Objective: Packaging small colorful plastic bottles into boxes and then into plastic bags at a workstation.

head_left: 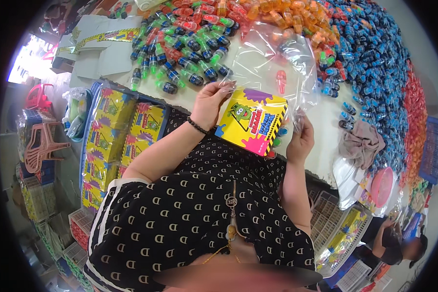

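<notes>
A yellow cardboard box (248, 121) with a green cartoon figure and striped edges is tilted in front of my body, above the table's near edge. A clear plastic bag (272, 53) spreads from the box over the white tabletop. My left hand (210, 106) is closed, pinching the plastic by the box's upper left corner. On the other side, my right hand (301, 138) pinches the plastic beside the box's right edge. Small coloured bottle parts show between the box and my right hand. Whether the box lies fully inside the bag, I cannot tell.
Heaped on the table are blue-capped bottles (370, 63), orange bottles (301, 17) and green-capped dark bottles (190, 63). A cloth (362, 145) and a pink basin (382, 187) sit right. Left, a blue crate (86, 141) holds wrapped yellow boxes. Another person (392, 246) is lower right.
</notes>
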Available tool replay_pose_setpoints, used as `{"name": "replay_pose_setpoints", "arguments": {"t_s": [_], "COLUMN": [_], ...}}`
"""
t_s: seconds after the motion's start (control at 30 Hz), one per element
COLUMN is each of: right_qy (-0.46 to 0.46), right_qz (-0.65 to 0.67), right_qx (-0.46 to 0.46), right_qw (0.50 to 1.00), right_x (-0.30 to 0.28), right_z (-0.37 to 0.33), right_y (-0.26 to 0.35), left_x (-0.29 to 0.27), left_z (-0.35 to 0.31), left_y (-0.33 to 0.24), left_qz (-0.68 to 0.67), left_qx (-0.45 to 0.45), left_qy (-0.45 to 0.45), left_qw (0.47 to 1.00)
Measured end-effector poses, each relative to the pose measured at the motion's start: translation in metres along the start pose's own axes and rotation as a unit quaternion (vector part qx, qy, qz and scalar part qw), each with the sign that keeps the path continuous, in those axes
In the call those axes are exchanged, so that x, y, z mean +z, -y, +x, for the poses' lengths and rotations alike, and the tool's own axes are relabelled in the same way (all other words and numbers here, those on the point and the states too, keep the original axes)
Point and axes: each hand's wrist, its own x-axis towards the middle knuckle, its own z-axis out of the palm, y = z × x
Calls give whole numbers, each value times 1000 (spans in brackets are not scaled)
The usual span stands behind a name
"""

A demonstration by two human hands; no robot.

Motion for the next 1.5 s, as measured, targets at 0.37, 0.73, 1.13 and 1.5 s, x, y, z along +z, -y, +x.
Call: {"name": "replay_pose_setpoints", "arguments": {"t_s": [0.37,0.73,1.13,1.5], "right_qy": [28,33,156,122], "right_qz": [-306,-126,-279,-330], "right_qx": [-4,163,114,-27], "right_qw": [952,978,941,936], "right_x": [-6,-1,-4,-4], "right_z": [-16,-34,-35,-30], "right_y": [-30,-21,4,34], "left_x": [-19,-10,-30,-12], "left_z": [17,-18,-51,-59], "left_y": [11,-12,-37,-51], "left_qz": [533,438,676,669], "left_qx": [135,-41,134,172], "left_qy": [30,-39,144,140], "left_qw": [835,897,711,709]}}
